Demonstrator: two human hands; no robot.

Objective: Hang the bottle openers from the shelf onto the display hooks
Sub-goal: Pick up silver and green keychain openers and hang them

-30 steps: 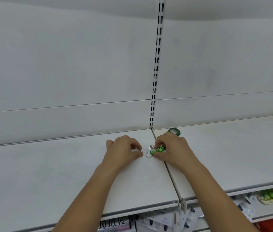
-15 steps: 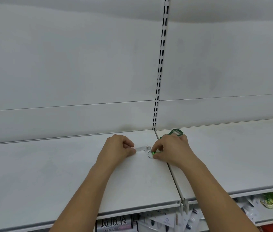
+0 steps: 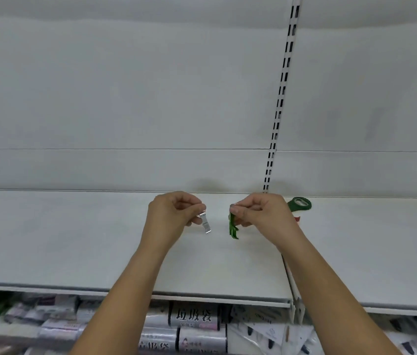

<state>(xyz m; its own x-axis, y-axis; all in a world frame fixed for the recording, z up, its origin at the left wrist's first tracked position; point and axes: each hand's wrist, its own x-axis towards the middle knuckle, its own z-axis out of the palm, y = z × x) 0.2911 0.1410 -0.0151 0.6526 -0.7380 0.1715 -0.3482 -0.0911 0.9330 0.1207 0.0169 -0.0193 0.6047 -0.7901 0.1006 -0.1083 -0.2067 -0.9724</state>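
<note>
Hanging near-vertical, the silver opener is pinched at its top by the left hand. The right hand pinches the green opener, likewise pointing down.

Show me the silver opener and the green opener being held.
silver opener (image 3: 205, 223): head view, middle of its hanging strip.
green opener (image 3: 233, 227): head view, middle of its body.

On the flat white shelf board, wide passage left of the left hand and at far right. Narrow gap between the hands, flanked by a hanging silver metal opener and a green metal opener. A dark green oval-holed opener lies on the board just behind the right hand.
</note>
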